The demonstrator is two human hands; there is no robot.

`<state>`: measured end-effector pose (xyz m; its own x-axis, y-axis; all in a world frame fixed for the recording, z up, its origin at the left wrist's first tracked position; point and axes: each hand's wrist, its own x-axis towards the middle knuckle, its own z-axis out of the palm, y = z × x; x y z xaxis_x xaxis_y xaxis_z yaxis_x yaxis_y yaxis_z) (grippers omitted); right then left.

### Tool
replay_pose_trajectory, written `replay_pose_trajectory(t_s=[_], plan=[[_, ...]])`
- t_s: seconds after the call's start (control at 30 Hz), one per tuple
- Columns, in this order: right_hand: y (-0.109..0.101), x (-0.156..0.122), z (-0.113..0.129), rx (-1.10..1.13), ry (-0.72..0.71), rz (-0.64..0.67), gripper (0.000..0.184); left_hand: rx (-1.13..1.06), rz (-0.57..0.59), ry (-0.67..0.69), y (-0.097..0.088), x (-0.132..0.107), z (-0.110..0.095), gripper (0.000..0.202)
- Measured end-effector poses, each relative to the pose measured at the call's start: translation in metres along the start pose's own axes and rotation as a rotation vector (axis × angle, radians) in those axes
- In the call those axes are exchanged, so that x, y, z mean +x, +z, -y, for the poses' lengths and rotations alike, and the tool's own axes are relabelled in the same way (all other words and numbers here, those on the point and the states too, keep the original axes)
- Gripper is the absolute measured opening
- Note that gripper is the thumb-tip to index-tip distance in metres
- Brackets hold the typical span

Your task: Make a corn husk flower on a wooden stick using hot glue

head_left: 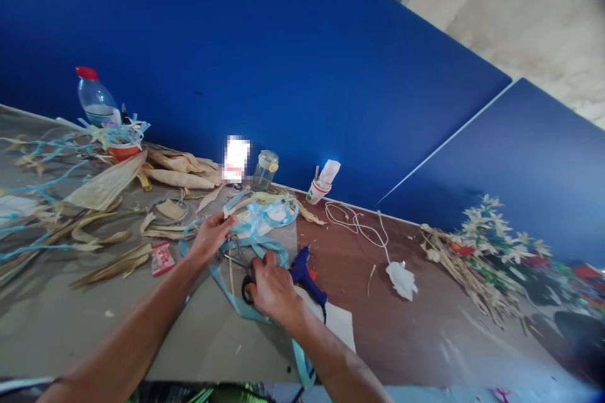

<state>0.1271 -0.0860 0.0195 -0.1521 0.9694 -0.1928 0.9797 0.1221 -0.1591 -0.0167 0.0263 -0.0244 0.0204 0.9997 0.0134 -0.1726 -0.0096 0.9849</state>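
Observation:
My left hand [211, 236] pinches a strip of light blue ribbon [258, 227] that loops in a loose tangle over the table. My right hand [271, 288] is closed around the black handles of scissors [240, 263], whose blades point up toward the ribbon near my left fingers. A blue glue gun [305, 275] lies just right of my right hand, on a white sheet of paper [338, 322].
Dried corn husks [108, 186] and blue strands litter the left of the table. A water bottle [96, 101], glass jar [265, 170] and paper cup [321, 184] stand along the blue wall. A white cable [359, 227], a white husk flower [401, 278] and finished flowers [486, 245] lie right.

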Motion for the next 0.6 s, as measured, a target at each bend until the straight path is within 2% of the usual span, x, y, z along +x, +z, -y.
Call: replay_pose_trajectory(t_s=[0.2, 0.47, 0.6], plan=[[-0.003, 0.0004, 0.0033, -0.062, -0.016, 0.021, 0.039, -0.028, 0.007, -0.001, -0.0027, 0.0039, 0.0063, 0.029], [0.0034, 0.0046, 0.0013, -0.105, -0.04, 0.018, 0.028, -0.052, 0.005, -0.003, -0.0018, 0.0041, 0.0052, 0.029], [0.003, 0.0037, -0.004, -0.047, -0.015, -0.038, 0.027, -0.069, -0.013, -0.002, -0.0013, 0.0026, 0.0029, 0.028]])
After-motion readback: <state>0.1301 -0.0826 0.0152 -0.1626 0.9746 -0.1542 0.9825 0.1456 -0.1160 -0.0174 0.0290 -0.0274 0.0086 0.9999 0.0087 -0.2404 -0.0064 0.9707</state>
